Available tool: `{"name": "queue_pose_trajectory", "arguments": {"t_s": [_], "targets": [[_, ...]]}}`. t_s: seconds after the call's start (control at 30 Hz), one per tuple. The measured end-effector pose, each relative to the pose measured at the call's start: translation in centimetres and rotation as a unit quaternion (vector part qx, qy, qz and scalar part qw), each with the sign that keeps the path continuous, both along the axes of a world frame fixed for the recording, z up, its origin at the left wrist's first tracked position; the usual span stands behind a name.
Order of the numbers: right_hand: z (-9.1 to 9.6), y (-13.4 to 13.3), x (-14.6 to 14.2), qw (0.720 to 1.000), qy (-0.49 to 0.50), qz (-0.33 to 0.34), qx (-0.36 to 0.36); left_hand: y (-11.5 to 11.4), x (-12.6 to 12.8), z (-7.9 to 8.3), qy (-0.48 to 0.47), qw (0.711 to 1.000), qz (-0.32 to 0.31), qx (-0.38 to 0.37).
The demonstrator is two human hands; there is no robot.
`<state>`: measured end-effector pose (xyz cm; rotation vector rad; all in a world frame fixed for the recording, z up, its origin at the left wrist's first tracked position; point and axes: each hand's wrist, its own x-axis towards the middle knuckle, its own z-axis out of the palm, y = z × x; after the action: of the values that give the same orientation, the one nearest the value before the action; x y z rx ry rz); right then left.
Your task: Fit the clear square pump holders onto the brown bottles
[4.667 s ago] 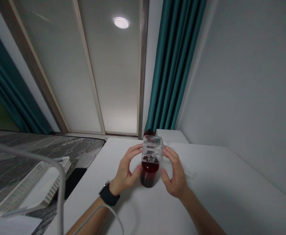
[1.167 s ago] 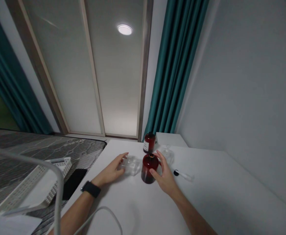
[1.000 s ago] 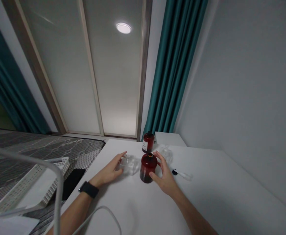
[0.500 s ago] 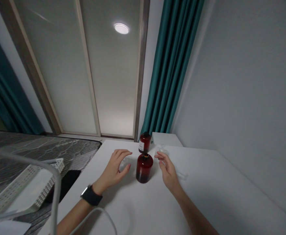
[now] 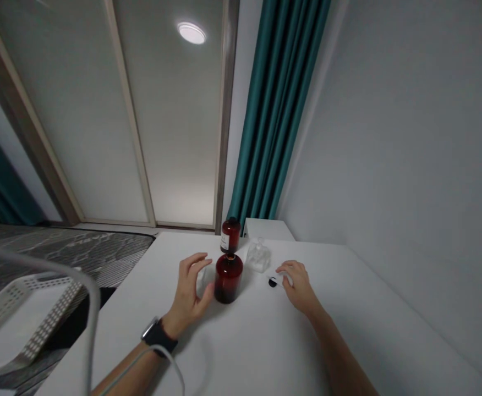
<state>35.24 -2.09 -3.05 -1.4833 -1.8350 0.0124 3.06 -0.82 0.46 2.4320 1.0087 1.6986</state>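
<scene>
A dark amber bottle (image 5: 228, 281) with an uncapped neck stands upright on the white table (image 5: 241, 352). Beside it on the left is my left hand (image 5: 190, 291), fingers curved and apart, holding nothing; its thumb is close to the bottle's side. My right hand (image 5: 297, 283) is low over the table, fingers closed around a small clear piece with a black round end (image 5: 272, 282). Part of that piece is hidden by the fingers. A clear bottle (image 5: 258, 255) stands between the amber bottle and my right hand. Behind my left fingers, another clear item (image 5: 201, 279) is partly covered.
A second amber bottle (image 5: 230, 235) with a dark cap and white label stands at the table's far edge. White baskets (image 5: 26, 313) sit to the left, below table level. A grey bent tube (image 5: 94, 313) crosses the left foreground; a white cable (image 5: 170, 357) passes my left wrist.
My right hand has moved away from the amber bottle, right and down to the small clear piece, uncovering the clear bottle. My left hand stays beside the amber bottle. The view has shifted slightly.
</scene>
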Motion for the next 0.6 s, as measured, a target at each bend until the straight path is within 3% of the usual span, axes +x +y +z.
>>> {"name": "queue_pose_trajectory", "arguments": {"t_s": [0.3, 0.6], "targets": [[0.4, -0.8, -1.1, 0.997, -0.061, -0.013, -0.043, 0.1, 0.4, 0.1, 0.038, 0.999, -0.001, -0.015], [0.1, -1.0, -0.4, 0.987, -0.077, -0.016, -0.142, 0.2, 0.0, 0.2, 0.033, 0.999, 0.003, -0.028]]}}
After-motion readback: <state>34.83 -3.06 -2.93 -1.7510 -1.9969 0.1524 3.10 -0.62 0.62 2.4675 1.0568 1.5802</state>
